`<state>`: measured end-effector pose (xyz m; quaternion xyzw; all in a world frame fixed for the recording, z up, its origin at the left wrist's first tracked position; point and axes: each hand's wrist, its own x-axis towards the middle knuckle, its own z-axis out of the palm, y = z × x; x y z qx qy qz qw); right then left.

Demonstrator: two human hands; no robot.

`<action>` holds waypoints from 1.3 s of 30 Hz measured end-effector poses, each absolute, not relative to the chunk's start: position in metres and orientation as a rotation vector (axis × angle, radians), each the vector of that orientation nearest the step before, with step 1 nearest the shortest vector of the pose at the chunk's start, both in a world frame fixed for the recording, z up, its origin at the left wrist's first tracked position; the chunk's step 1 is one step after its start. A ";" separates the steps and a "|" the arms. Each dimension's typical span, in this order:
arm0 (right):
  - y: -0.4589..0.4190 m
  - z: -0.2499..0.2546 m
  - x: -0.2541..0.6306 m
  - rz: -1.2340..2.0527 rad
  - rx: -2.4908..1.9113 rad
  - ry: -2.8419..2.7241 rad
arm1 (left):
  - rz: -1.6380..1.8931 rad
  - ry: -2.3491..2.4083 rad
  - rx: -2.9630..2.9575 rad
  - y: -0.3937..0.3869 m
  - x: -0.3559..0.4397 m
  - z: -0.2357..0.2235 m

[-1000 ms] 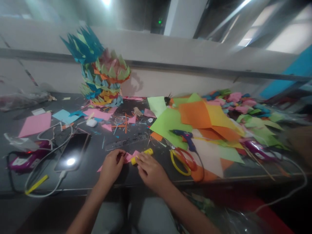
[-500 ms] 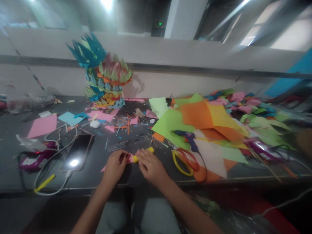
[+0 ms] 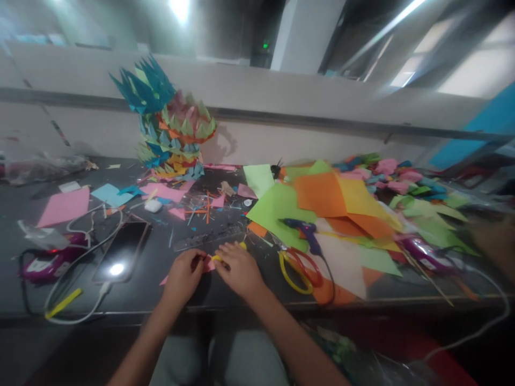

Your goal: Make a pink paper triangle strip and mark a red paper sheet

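My left hand (image 3: pixel 185 273) is closed with thumb and forefinger pinching a piece of pink paper (image 3: pixel 209 264) on the dark table. A pink corner also shows to the left of that hand. My right hand (image 3: pixel 238 268) lies over a yellow rod-like piece (image 3: pixel 216 258), its fingers bent down on it; most of the piece is hidden beneath them, with only its two ends visible. The yellow piece touches or overlaps the pink paper; which, I cannot tell. Just beyond both hands lies a clear ruler (image 3: pixel 209 237).
Right of my hands lie scissors (image 3: pixel 296 272), a blue glue gun (image 3: pixel 306 230) and coloured paper sheets (image 3: pixel 322 193). To the left are a lit phone (image 3: pixel 123 252), a white cable and a purple device (image 3: pixel 52 264). A folded-paper model (image 3: pixel 173 128) stands behind paper scraps.
The view has shifted slightly. My right hand has moved a little closer to my left and covers more of the yellow piece. My left hand keeps its pinch on the pink paper.
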<state>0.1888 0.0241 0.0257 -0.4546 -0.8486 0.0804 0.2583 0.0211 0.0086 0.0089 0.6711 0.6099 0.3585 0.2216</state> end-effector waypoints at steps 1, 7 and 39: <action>0.025 0.027 0.186 0.238 -1.255 -2.295 | 0.994 1.682 1.854 0.008 0.021 0.010; 0.027 0.027 0.182 0.257 -1.401 -2.306 | 1.023 1.684 1.837 0.008 0.022 0.011; 0.024 0.024 0.190 0.283 -1.210 -2.169 | 1.027 1.688 1.840 0.008 0.017 0.009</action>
